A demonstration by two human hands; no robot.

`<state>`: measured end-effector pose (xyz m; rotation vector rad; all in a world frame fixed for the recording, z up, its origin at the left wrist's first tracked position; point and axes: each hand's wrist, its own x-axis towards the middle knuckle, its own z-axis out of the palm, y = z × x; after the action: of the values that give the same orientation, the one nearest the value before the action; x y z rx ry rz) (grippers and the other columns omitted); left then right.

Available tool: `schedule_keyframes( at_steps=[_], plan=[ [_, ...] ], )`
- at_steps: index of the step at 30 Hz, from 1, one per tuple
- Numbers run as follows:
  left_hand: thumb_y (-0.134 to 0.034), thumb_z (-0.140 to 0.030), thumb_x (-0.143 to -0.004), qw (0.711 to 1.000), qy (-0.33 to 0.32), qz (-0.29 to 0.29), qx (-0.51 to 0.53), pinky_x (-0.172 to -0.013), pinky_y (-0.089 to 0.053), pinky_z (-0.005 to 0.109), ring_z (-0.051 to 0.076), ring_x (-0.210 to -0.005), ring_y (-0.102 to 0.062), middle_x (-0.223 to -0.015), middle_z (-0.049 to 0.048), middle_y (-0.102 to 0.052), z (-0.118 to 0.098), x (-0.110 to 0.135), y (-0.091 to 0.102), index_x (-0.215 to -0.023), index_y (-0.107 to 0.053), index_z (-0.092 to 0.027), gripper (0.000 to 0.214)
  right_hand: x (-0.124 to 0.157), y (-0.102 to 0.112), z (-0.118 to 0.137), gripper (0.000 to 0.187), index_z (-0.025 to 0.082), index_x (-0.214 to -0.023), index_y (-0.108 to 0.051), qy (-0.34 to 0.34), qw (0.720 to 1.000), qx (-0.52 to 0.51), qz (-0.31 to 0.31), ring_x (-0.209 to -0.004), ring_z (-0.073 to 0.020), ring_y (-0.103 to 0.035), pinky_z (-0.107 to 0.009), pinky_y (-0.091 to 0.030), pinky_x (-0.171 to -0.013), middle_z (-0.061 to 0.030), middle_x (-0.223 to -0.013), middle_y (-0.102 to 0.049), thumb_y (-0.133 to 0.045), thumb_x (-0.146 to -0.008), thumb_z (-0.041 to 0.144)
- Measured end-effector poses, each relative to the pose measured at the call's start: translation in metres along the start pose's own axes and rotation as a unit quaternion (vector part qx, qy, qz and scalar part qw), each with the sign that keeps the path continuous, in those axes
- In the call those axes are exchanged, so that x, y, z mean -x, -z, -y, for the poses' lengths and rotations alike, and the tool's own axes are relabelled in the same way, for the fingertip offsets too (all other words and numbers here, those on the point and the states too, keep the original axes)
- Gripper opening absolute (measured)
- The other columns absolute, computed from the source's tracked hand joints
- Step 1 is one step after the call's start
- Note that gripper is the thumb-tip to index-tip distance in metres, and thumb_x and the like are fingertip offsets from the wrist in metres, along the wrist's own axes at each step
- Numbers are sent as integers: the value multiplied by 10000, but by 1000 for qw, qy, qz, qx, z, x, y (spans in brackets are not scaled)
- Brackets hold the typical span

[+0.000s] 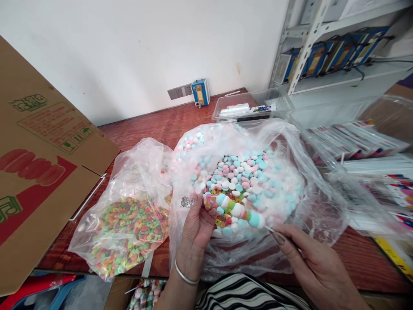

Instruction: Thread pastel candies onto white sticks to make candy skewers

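A skewer strung with blue, white and pink marshmallows and small coloured rings lies across the mouth of a clear bag of pastel marshmallows. My left hand, a silver bangle on its wrist, pinches the skewer's left end with closed fingers. My right hand grips the bare stick at the right end, fingers closed on it. To the left lies a second clear bag of coloured cereal rings.
A large cardboard box leans at the left. A clear plastic tub stands at the back of the red-brown table. Packets in clear wrapping are stacked at the right, below a metal shelf. A wall socket and a blue device are at the back.
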<state>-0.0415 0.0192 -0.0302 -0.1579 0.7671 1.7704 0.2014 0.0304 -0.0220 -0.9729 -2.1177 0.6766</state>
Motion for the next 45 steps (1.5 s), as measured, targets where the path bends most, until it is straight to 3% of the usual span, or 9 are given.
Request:
schedule_keyframes(
  at_steps=[19,24,27,29,31,34,36,41,45],
  plan=[
    [-837,-164,-682,994,-85,1,-68,-568,-523,170,76,-644,-623,-768,-30,-667,8,5,3,-843,-651,-164,246,4,16,5,150,223,-1036,-637,90,992,86,-19,-681,-137,-720,-189,-546,-638,-17,-827,-751,-521,-943,242],
    [-821,-168,-701,991,-103,2,-87,-659,-558,207,104,-729,-662,-814,-22,-685,6,-1,8,-862,-667,-182,223,5,20,6,160,236,-1022,-674,42,998,39,-24,-682,-135,-712,-174,-525,-589,-6,-826,-751,-575,-896,235],
    [-819,-153,-691,983,-145,-1,-111,-596,-530,169,85,-666,-644,-756,-27,-672,-2,-4,9,-785,-662,-170,184,5,19,-3,141,231,-972,-692,-77,995,-68,0,-679,-143,-685,-190,-513,-583,-6,-809,-732,-589,-901,297],
    [-819,-129,-680,978,-172,3,-121,-642,-536,161,85,-707,-655,-770,-19,-682,-7,-5,8,-759,-664,-164,177,5,13,-13,203,212,-910,-689,-185,964,-190,15,-584,-130,-613,-196,-460,-503,4,-693,-667,-596,-908,392],
    [-812,-113,-683,975,-182,10,-125,-703,-542,162,81,-744,-660,-783,-18,-688,-11,-5,7,-757,-671,-161,166,6,5,-23,292,196,-866,-668,-278,902,-330,11,-440,-86,-451,-186,-327,-408,49,-542,-519,-616,-889,483],
    [-801,-126,-706,980,-158,24,-121,-693,-547,167,78,-714,-653,-762,-20,-680,-10,-4,5,-749,-663,-154,147,9,-6,-31,322,182,-842,-643,-345,815,-466,2,-405,-46,-318,-186,-250,-423,84,-519,-422,-711,-815,496],
    [-793,-137,-722,986,-127,22,-108,-656,-556,185,90,-695,-654,-758,-18,-679,-6,-4,3,-761,-655,-152,144,11,-8,-31,309,178,-840,-639,-360,785,-505,6,-410,-38,-306,-188,-241,-439,86,-526,-418,-739,-803,468],
    [-751,-57,-739,994,-81,-20,-64,-627,-574,220,106,-694,-666,-786,-24,-689,4,-3,-4,-825,-655,-177,176,13,-7,-23,279,172,-817,-620,-357,769,-530,28,-423,-37,-305,-189,-213,-449,88,-509,-409,-711,-847,434],
    [-745,-86,-759,995,-58,-4,-75,-672,-587,242,120,-722,-673,-767,-18,-672,10,-2,-6,-797,-638,-176,145,10,-10,-17,304,171,-802,-617,-354,774,-524,40,-425,-41,-303,-190,-205,-445,91,-492,-399,-704,-846,459]
  ],
)
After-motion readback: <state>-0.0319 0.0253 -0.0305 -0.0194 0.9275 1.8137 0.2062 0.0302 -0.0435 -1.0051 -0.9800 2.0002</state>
